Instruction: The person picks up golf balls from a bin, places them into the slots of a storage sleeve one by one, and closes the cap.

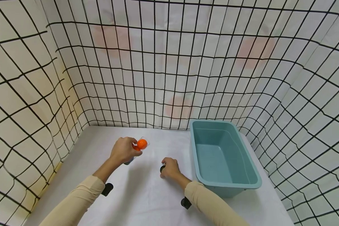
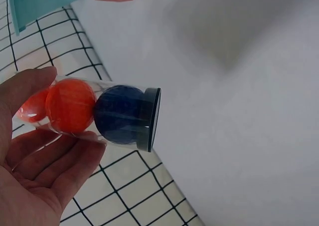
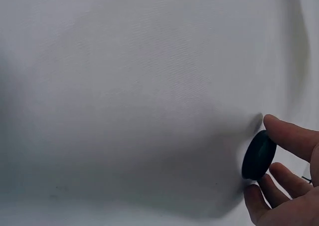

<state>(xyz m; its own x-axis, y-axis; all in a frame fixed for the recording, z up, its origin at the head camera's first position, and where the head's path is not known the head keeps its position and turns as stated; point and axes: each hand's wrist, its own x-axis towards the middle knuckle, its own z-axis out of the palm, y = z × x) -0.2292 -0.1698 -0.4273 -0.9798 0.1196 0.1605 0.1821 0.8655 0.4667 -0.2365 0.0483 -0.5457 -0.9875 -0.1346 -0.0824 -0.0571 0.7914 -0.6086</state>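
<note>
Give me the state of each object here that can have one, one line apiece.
Clear tube: held up off the table by the left hand
Dark end cap: on one end of the tube
Two orange balls: inside the tube
Dark blue ball: inside, next to that cap
Loose dark lid: pinched by the right hand, apart from the tube
Teal bin: upright, open-topped

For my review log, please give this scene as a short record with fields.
Left hand: holds a clear tube
Tube contents visible: two orange balls, one dark blue ball
Tube end beside blue ball: dark cap
Right hand: grips a dark disc by its edge
Container: teal bin, right of both hands
Surface: white-covered table
</note>
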